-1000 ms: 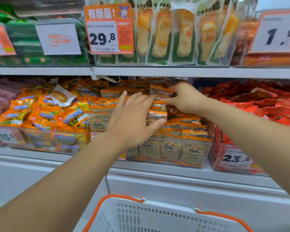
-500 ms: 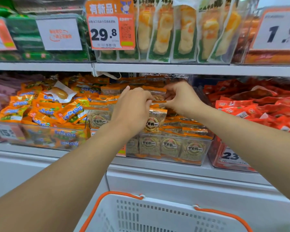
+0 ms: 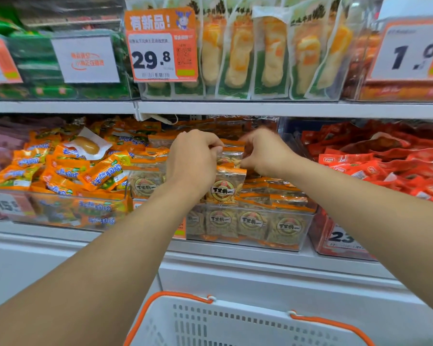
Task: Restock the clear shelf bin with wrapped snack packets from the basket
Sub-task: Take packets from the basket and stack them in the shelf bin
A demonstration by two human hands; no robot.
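Observation:
A clear shelf bin on the lower shelf holds several see-through snack packets with orange tops and round labels. My left hand and my right hand are both raised over the bin's middle. Together they pinch the top of one snack packet between them. Just below it another packet stands upright above the front row. The white basket with orange handles sits at the bottom of the view; its inside is mostly out of frame.
A bin of orange and blue candy packets stands to the left. Red packets fill the bin to the right. The upper shelf edge hangs just above my hands, with a 29.8 price tag and tall pouches.
My left hand went from lying flat on the packets to curling and pinching one. Both hands drew together and rose slightly, and a packet now stands upright below them.

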